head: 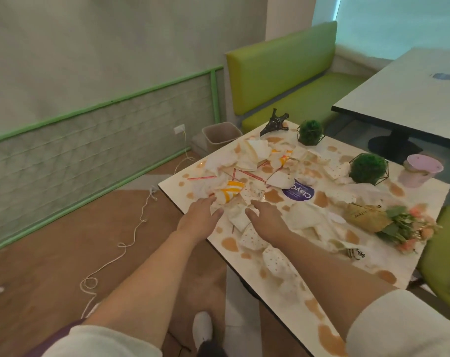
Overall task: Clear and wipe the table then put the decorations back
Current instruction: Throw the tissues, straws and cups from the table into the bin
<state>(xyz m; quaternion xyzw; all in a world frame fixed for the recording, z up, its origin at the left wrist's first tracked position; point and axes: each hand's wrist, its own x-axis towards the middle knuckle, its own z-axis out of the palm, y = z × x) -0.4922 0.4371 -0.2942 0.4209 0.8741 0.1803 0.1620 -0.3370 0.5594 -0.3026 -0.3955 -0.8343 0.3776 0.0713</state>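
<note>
Crumpled paper cups [229,194] and torn wrappers are lying heaped on the near half of the stained bench [290,287], among brown spills. Both hands are reaching over them: the left hand [198,217] and the right hand [267,215] are spreading a wide grip, fingers straight, holding nothing. Red straws [202,178] are lying just beyond. Gathering well likely means scooping inward from both sides, keeping clear of the flower bouquet [398,225], the two green plant balls [368,168] and the dark figurine [275,122]. A bin [220,136] is standing on the floor beyond the far corner.

I see a green bench [283,70] against the wall, a white cord [131,235] on the floor, another table [404,91] beyond.
</note>
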